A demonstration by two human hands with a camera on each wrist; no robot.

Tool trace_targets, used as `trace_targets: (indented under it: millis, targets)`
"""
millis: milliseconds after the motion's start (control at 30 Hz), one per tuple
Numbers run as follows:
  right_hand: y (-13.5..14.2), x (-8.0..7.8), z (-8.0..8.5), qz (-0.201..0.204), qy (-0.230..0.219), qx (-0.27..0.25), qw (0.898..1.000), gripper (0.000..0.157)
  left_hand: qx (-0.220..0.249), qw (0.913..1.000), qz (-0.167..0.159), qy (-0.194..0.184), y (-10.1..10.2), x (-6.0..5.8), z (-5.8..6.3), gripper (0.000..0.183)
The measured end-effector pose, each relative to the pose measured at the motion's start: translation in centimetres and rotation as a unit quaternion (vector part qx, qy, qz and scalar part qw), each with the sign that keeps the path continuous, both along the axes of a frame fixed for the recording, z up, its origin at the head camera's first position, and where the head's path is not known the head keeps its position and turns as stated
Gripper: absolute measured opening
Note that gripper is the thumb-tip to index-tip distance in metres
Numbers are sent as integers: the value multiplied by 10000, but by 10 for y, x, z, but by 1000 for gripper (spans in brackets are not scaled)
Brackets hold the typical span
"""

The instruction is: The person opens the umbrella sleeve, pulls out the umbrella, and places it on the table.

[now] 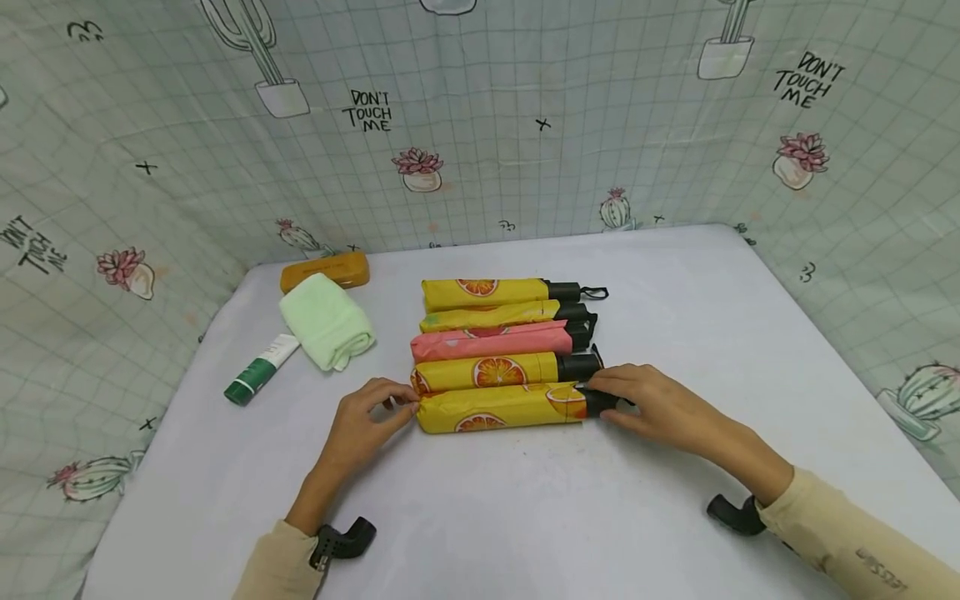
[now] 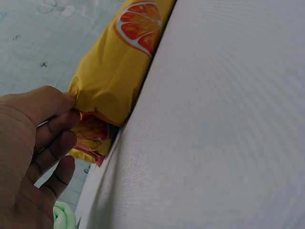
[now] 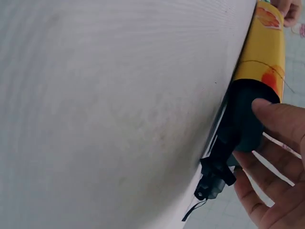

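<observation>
- A green-and-white tube (image 1: pixel 261 371) is lying slantwise on the worktop (image 1: pixel 487 517), its white end just beside the towel, perhaps set aside to leave the middle free.
- An orange-brown case (image 1: pixel 326 272) is resting at the back left, with a folded pale green towel (image 1: pixel 326 321) lying in front of it and partly hiding it.
- The left hand (image 1: pixel 365 421) is bringing thumb and forefinger together at the fabric end of the front umbrella (image 1: pixel 501 408), seemingly pinching a corner; the wrist view is partly hiding the forefinger's contact, so I cannot be sure how firm that pinch is.
- The front umbrella is lying on the worktop nearest the person, folded, yellow with orange slices. It is being held at both ends, likely so that it can be lined up with the others.
- Behind it, a second yellow umbrella (image 1: pixel 487 371), a pink umbrella (image 1: pixel 491 342), a slimmer yellow umbrella (image 1: pixel 491 317) and the back umbrella (image 1: pixel 483 293) are lying roughly parallel, all handles pointing right, apparently for a tidy row.
- The right hand (image 1: pixel 660 408) is holding the front umbrella's black handle (image 1: pixel 600 402), thumb on the near side and fingers on the far side, a grip probably suited to steering that end.
</observation>
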State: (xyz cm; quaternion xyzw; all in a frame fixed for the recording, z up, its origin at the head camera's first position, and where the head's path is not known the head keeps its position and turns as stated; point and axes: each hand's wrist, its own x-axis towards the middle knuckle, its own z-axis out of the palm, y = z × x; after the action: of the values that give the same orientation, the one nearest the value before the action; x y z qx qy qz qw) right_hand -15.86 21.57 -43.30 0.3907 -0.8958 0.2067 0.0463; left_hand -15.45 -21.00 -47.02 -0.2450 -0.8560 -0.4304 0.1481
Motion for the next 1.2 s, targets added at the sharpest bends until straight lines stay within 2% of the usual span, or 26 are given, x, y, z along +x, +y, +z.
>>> trace_targets:
  millis: [133, 300, 400, 700, 1033, 1200]
  targets:
    - [-2, 0, -1, 67, 96, -40, 9999, 43, 67, 10000, -16, -55, 0, 0, -1, 19]
    - [-3, 1, 1, -253, -394, -114, 9988, 42, 120, 9996, -128, -205, 0, -1, -1, 17]
    - [-2, -1, 0, -353, -578, -222, 9975, 41, 65, 9997, -73, -232, 0, 0, 0, 15]
    - [2, -4, -3, -340, -644, -494, 9961, 40, -25, 10000, -26, 5, 0, 1, -1, 16]
    - [10, -4, 3, -482, -795, -341, 9951, 37, -69, 9998, -57, 173, 2, 1, 1, 18]
    - [13, -3, 4, -538, -824, -279, 9948, 37, -41, 9999, -48, 89, 1, 0, -1, 17]
